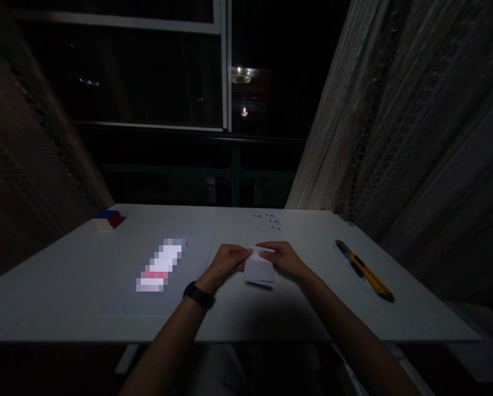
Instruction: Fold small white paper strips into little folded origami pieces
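Note:
A small folded sheet of white paper (259, 269) is held up between my two hands, over the middle of the white table. My left hand (230, 259) pinches its left edge near the top, with the thumb on the near face. At the upper right, my right hand (284, 257) grips the same paper, thumb pressed on its face and fingers behind. The lower edges of the folded layers stand slightly apart. Most fingers of both hands are hidden behind the paper.
A lit, blurred phone screen (161, 267) lies on a large white sheet (122, 300) at left. Behind it sits a red, blue and white block (108, 220). Several small paper pieces (273, 221) lie at the back. On the right is a yellow and black box cutter (367, 272).

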{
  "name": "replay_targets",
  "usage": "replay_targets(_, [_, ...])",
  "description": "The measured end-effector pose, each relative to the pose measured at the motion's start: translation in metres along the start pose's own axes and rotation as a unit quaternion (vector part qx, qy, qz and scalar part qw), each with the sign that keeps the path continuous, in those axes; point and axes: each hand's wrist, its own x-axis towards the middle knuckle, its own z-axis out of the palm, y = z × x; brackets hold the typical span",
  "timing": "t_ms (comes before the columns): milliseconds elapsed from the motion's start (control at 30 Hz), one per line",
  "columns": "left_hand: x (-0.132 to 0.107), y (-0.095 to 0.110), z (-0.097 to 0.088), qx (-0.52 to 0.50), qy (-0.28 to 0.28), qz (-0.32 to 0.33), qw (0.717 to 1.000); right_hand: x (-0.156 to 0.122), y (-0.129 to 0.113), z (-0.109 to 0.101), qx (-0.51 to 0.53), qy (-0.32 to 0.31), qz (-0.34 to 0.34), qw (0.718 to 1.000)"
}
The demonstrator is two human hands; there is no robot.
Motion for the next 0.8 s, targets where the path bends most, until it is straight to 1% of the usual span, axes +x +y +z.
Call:
replay_targets(100, [-0.0018,0.0018,0.0012,0.000,-0.005,-0.007,1.000,0.0000,0.0010,0.0006,-0.001,-0.004,0.003,1.000])
replay_targets(233, [-0.0021,0.0025,0.0014,-0.002,0.009,-0.017,1.000,-0.0005,0.0001,0.0009,-0.007,-0.010,-0.002,1.000])
replay_targets(533, [-0.0025,0.0032,0.0001,-0.009,0.019,-0.035,0.999,-0.0008,-0.0023,-0.0010,-0.013,-0.024,-0.018,0.999])
replay_targets(800, [0.0005,-0.0021,-0.0053,-0.023,-0.004,-0.065,0.998,-0.0017,-0.0037,-0.0022,-0.043,-0.035,-0.017,0.998])
